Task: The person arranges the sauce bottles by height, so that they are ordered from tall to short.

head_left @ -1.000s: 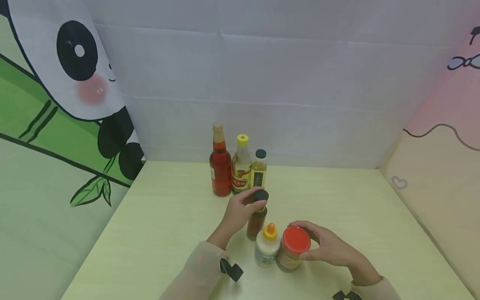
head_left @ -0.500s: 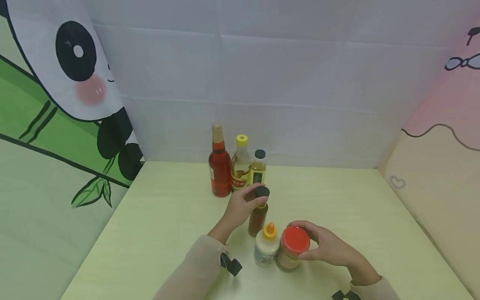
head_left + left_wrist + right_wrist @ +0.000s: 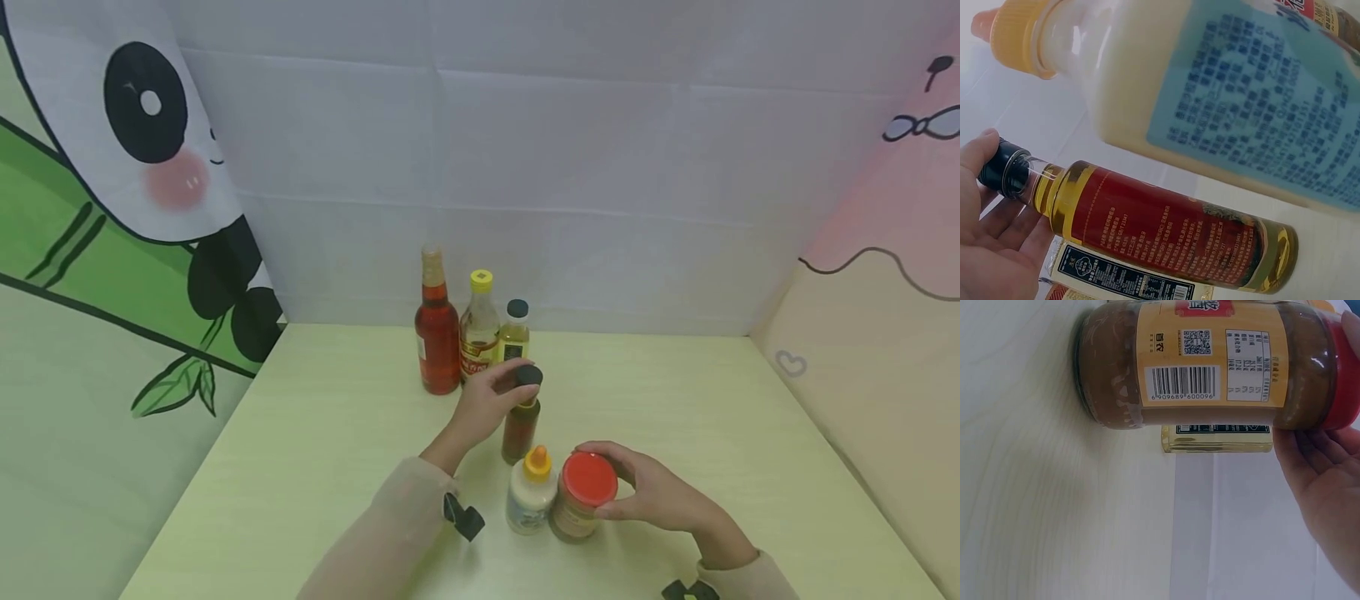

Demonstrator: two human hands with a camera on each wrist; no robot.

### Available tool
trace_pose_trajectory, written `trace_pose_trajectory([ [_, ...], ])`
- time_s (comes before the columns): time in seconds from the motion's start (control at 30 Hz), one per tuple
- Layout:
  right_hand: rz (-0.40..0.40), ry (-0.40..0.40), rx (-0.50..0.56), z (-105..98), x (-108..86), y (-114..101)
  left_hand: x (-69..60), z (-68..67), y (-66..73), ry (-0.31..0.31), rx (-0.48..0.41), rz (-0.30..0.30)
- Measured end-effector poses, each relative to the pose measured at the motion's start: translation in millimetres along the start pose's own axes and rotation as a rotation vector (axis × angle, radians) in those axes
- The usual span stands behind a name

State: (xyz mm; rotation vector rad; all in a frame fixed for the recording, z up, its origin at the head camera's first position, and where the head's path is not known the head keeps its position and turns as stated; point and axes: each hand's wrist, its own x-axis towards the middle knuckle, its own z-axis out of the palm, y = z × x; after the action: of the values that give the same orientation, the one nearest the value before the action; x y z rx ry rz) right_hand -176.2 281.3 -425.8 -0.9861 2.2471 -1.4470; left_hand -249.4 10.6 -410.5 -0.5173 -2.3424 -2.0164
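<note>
My left hand (image 3: pixel 483 408) pinches the black cap of an oil bottle (image 3: pixel 521 433). In the left wrist view that oil bottle (image 3: pixel 1166 225) shows a red label and golden liquid. Around the red lid of a jar of brown paste (image 3: pixel 576 518) curl the fingers and thumb of my right hand (image 3: pixel 652 492). A barcode and a yellow label mark the paste jar (image 3: pixel 1210 369) in the right wrist view. Between the two held things a squeeze bottle (image 3: pixel 531 500) with a yellow nozzle cap stands upright, close against the jar. Its blue label fills much of the left wrist view.
Behind the left hand stand a tall red bottle (image 3: pixel 438 342), a yellow-capped bottle (image 3: pixel 478 329) and a small dark-capped bottle of yellow liquid (image 3: pixel 515 333), close together. A pale wall (image 3: pixel 585 208) rises behind the table (image 3: pixel 637 383), with printed cloth at both sides.
My left hand and the oil bottle have moved away from me and slightly right, toward the bottles at the back. The right hand and the jar have stayed in place.
</note>
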Motion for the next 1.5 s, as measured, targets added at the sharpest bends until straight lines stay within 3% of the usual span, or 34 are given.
trace_pose_trajectory([
  [0.53, 0.032, 0.01, -0.019, -0.2, 0.6, 3.7, 19.3, 7.4, -7.3, 0.009, 0.027, 0.016],
  [1.1, 0.01, 0.0, -0.015, -2.4, -1.5, 1.0, 36.4, 18.1, 2.3, 0.05, 0.021, 0.066],
  [1.5, 0.013, 0.0, -0.003, -2.8, -3.4, -4.5, 50.8, 25.5, 4.0, 0.053, 0.048, 0.054],
])
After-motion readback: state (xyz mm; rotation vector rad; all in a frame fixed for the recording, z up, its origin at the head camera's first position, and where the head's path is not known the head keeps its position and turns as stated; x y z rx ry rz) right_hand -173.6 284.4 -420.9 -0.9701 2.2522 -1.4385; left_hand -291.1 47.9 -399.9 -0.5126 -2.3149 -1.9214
